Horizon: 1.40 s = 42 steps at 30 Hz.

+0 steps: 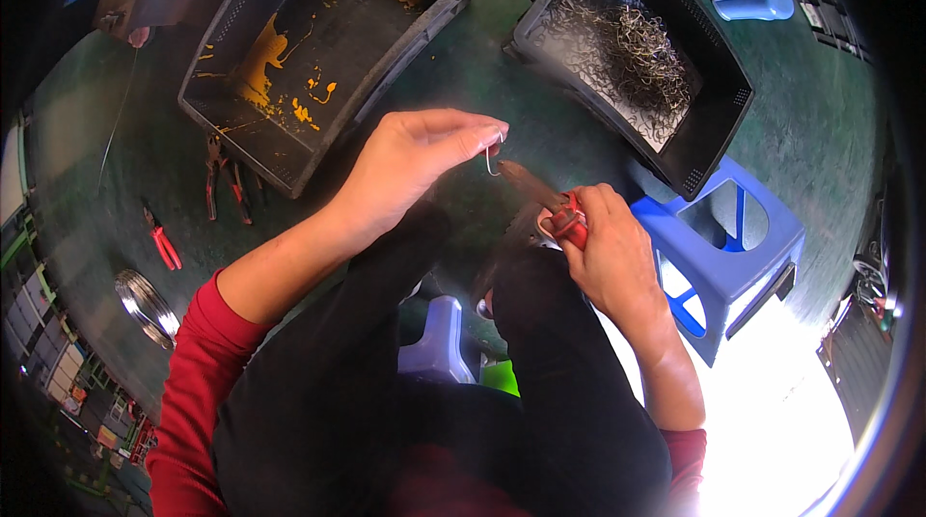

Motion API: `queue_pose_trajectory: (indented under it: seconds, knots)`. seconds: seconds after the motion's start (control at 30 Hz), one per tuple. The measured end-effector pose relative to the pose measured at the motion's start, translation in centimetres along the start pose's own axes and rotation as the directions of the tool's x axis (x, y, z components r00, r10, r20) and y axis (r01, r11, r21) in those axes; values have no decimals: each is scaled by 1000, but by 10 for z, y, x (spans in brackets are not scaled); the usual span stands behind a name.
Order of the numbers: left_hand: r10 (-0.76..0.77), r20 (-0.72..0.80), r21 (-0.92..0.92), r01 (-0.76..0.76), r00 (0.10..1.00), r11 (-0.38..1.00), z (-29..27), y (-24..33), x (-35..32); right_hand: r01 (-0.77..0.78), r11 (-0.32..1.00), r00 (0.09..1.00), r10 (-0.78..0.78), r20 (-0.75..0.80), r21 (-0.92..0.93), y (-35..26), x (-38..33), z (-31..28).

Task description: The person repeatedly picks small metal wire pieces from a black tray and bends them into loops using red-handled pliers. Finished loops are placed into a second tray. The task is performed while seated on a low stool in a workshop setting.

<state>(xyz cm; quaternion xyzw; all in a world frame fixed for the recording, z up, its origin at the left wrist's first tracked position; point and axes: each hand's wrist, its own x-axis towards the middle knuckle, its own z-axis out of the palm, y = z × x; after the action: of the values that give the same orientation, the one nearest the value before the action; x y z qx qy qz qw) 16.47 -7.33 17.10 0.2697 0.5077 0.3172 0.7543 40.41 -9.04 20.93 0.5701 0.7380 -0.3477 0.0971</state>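
Between the thumb and fingertips of my left hand (415, 155) is a short piece of bent wire (489, 162), its curved end hanging down. My right hand (617, 252) is wrapped round the red handles of a pair of pliers (567, 216). The dark jaws point up and left toward the wire, close to its lower end. Whether the jaws touch the wire I cannot tell. Both hands are in front of my knees, above the green floor.
A black crate (386, 83) with orange stains stands far left. Bent wire pieces (644, 49) lie in another black crate (704, 155) at far right, near a blue stool (776, 223). Red-handled pliers (164, 245), more pliers (227, 184) and a wire coil (145, 307) lie left.
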Motion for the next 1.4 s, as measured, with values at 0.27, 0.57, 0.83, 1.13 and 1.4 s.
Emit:
queue_pose_trajectory:
  seconds: [0.27, 0.57, 0.83, 1.13, 1.4]
  knots:
    - [3, -61, 38, -1, 998, 999, -1, 1, 8, 36, 997, 997, -40, -61, -72, -6, -6, 2]
    - [43, -33, 133, -38, 999, 990, -2, 3, 8, 56, 997, 993, -61, -99, -50, -6, -5, 4]
    - [-4, -45, 128, 9, 999, 992, -2, 5, 6, 39, 999, 996, -40, -76, -22, -7, -4, 2]
    - [-2, -42, 146, 8, 999, 989, -2, 4, 7, 31, 999, 997, -31, -67, -7, -6, -4, 2]
    - [-8, -56, 146, 16, 998, 989, 0, 3, 7, 34, 999, 998, -34, -54, -3, -5, -3, 3]
